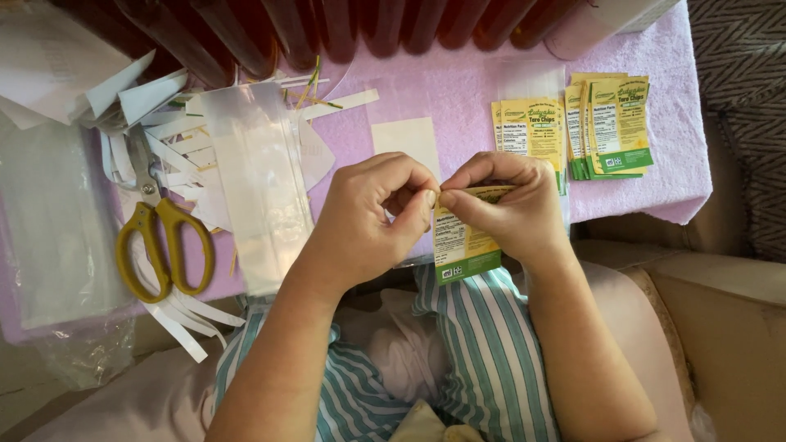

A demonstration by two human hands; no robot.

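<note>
- The pink cloth (458, 90) covers the table beyond and to both sides of the fingers.
- A clear plastic sleeve (258, 180) lies flat on the cloth, just left of the left hand's knuckles.
- The left hand (372, 217) is curled, its thumb and forefinger pinched narrow at the top corner of a yellow and green label (458, 245).
- The right hand (512, 205) is closed on that same label, with the thumb in front and the fingers wrapped behind its upper edge; the 2 thumb tips nearly touch.
- The label hangs down from the fingertips over the table's near edge, its green strip lowest, above the striped garment (491, 352).
- Yellow-handled scissors (160, 245) lie well left of the left hand, among white paper strips (176, 151).
- 2 small stacks of matching labels (573, 123) sit on the cloth beyond the right hand's fingers, slightly to the right.
- A white backing sheet (405, 139) lies just beyond the fingertips.
</note>
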